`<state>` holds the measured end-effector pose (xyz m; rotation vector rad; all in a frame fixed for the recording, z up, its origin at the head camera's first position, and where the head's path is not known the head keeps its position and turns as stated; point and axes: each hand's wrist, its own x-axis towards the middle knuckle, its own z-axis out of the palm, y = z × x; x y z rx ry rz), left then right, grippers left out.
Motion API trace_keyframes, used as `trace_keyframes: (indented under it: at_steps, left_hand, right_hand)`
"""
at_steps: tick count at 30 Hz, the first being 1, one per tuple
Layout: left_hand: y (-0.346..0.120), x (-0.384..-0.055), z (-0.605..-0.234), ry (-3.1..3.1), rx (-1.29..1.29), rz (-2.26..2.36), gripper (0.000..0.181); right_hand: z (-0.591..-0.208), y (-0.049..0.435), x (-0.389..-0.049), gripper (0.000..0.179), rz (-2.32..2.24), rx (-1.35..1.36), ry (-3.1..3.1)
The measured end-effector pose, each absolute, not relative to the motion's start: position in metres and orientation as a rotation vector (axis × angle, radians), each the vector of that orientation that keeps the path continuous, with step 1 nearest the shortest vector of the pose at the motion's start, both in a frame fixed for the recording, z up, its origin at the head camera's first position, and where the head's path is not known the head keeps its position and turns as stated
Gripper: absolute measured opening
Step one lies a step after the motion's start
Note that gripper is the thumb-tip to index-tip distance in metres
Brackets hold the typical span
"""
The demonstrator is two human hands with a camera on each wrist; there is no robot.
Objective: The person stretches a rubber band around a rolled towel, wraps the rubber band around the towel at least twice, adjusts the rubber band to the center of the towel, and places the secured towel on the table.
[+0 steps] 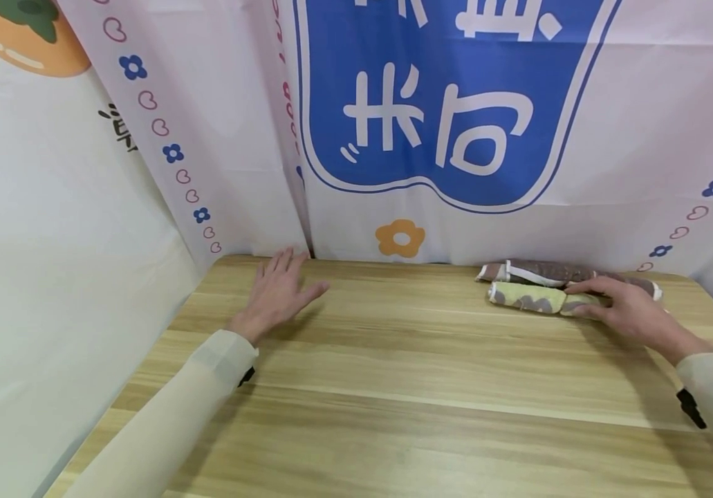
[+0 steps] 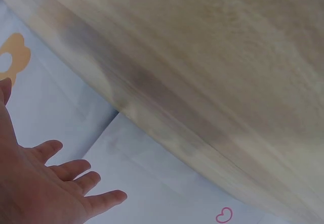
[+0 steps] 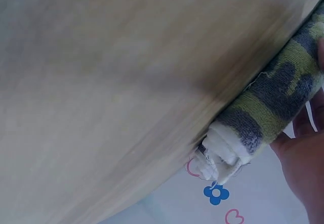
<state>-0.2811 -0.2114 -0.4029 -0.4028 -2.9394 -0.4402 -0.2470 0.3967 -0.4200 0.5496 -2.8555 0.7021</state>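
Observation:
A rolled towel (image 1: 525, 297) in yellow-green and grey lies near the back right of the table. My right hand (image 1: 636, 315) grips its right part between thumb and fingers. In the right wrist view the towel (image 3: 276, 97) shows its white layered end, with the right hand (image 3: 304, 166) at its side. Right behind it lies a longer brown rolled towel (image 1: 539, 272) with a white edge. My left hand (image 1: 276, 294) is spread near the back left edge of the table, holding nothing; in the left wrist view the fingers of this hand (image 2: 45, 191) are apart.
The wood-grain table (image 1: 393, 387) reaches back to a hanging white cloth (image 1: 356, 228) with a blue printed panel and an orange flower. Another white cloth (image 1: 70, 277) hangs along the left side.

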Motion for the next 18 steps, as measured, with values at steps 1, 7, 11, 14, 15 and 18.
trace_keyframes:
  at_steps: [1, 7, 11, 14, 15, 18]
  left_hand:
    - [-0.2115, -0.2813, -0.4032, -2.94, -0.402, -0.442, 0.088]
    - [-0.2113, -0.2816, -0.4039, -2.948, -0.399, -0.446, 0.089]
    - [-0.2103, -0.2809, -0.4047, -2.963, -0.4, -0.445, 0.092]
    - [-0.2098, -0.2806, -0.4046, -2.967, -0.403, -0.444, 0.093]
    - [-0.2096, -0.2806, -0.4045, -2.968, -0.405, -0.445, 0.093]
    - [-0.209, -0.2809, -0.4042, -2.963, -0.405, -0.446, 0.092]
  right_hand:
    - [-0.4203, 0.3964, -0.2465, 0.035, 0.711, 0.536, -2.862]
    - [-0.4219, 0.3961, -0.245, 0.037, 0.713, 0.464, -2.897]
    - [-0.4223, 0.3965, -0.2436, 0.039, 0.714, 0.444, -2.908]
    - [-0.4221, 0.3954, -0.2435, 0.04, 0.715, 0.443, -2.901]
    - [-0.422, 0.3945, -0.2435, 0.04, 0.705, 0.443, -2.892]
    - [-0.4189, 0.3876, -0.2442, 0.041, 0.67, 0.442, -2.844]
